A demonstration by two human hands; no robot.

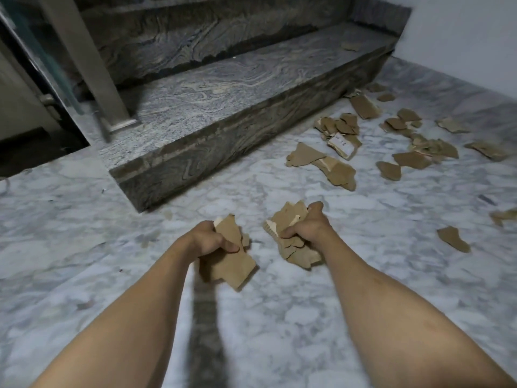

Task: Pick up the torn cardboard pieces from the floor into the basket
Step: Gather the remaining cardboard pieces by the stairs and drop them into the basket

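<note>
Below the stone step (223,107), over the white marble floor (84,219), both bare forearms reach forward with each hand closed around torn cardboard. Left hand (208,238): fingers curled tight, thumb pressed across a flat brown bundle of pieces (232,264) that hangs beneath the fist, nearer the viewer than the step's front corner. Right hand (307,226): likewise clenched, gripping a thicker wad of torn pieces (293,239); several layers, with pale inner edges showing, fan out to the left of and under the knuckles. The two handfuls sit side by side, apart from one another, with bare floor between them.

Loose cardboard pieces (414,141) remain scattered on the floor to the right of the step, along the far end of its riser and outward toward the white wall (461,37). One larger pair of scraps (321,166) lies nearest the step's front face; a single piece (453,238) lies well out to the right, away from the step. One small scrap (351,46) rests on top of the step near its far end. A metal post (92,65) stands on the step's left end.
</note>
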